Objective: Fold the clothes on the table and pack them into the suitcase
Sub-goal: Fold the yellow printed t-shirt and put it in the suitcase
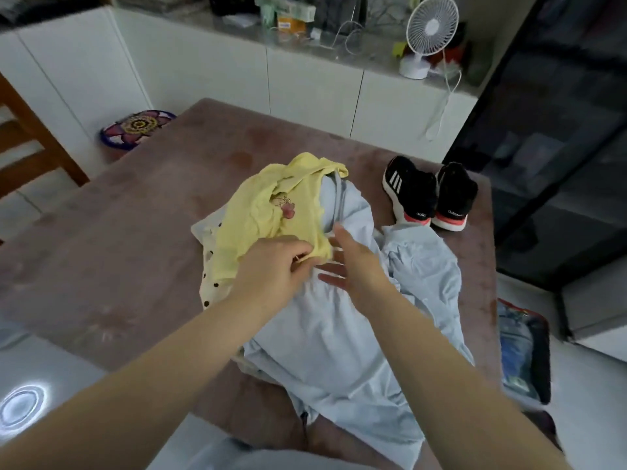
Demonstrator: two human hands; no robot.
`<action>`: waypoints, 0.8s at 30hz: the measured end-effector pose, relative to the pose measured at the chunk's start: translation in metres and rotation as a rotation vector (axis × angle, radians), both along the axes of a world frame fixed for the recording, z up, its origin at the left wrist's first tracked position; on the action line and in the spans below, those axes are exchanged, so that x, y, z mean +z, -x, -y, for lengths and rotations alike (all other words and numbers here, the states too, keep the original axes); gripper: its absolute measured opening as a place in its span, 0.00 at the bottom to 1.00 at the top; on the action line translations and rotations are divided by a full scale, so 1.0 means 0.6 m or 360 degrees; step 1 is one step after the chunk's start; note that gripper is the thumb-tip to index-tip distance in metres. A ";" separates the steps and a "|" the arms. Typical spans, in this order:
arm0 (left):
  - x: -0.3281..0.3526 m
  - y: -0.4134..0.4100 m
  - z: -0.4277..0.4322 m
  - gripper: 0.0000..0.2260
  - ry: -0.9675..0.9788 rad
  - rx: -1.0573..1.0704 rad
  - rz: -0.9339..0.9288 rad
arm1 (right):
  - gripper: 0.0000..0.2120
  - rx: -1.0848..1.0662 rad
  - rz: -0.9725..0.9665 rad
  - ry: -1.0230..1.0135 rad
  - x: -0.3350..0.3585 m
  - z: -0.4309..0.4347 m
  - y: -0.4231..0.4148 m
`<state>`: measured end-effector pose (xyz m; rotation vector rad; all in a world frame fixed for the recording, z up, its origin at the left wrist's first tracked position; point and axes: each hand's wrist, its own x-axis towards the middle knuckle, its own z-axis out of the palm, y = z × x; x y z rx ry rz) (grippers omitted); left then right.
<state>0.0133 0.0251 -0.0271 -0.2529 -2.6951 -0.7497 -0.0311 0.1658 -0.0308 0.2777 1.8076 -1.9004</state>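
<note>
Both black sneakers [410, 191] carry "adidas" in white on their heels.

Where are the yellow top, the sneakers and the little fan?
yellow top [252, 215]: head view, its front beside the flower print.
black sneakers [414, 195]: head view, the striped shoe's upper.
white fan [431, 27]: head view, its round grille.

A home interior: white cabinets [305, 86] under a cluttered stone counter [366, 50], desk fan [428, 28], wooden chair [30, 144], glossy white floor [51, 395].

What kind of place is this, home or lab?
Probably a home, a dining or kitchen area: white cabinets under a cluttered counter, a small desk fan on it, and clothes heaped on the table.
</note>
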 end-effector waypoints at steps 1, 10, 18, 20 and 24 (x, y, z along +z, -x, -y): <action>0.008 -0.003 -0.012 0.16 -0.0021 -0.0108 -0.0017 | 0.14 -0.0052 0.0061 0.0151 0.011 -0.004 0.002; 0.044 -0.044 -0.135 0.15 -0.0229 -0.0645 -0.0152 | 0.12 0.0062 -0.0393 -0.0169 0.092 -0.164 -0.034; -0.056 0.009 -0.100 0.22 0.0796 -0.0474 0.0299 | 0.13 -0.0330 -0.0124 -0.0129 0.038 -0.331 -0.114; -0.076 0.005 -0.099 0.23 0.0897 -0.0484 0.0058 | 0.12 -0.0432 -0.0043 -0.0124 0.014 -0.355 -0.126; -0.099 -0.002 -0.116 0.32 0.0734 -0.0509 -0.0260 | 0.12 -0.0463 0.0020 -0.0219 -0.029 -0.377 -0.130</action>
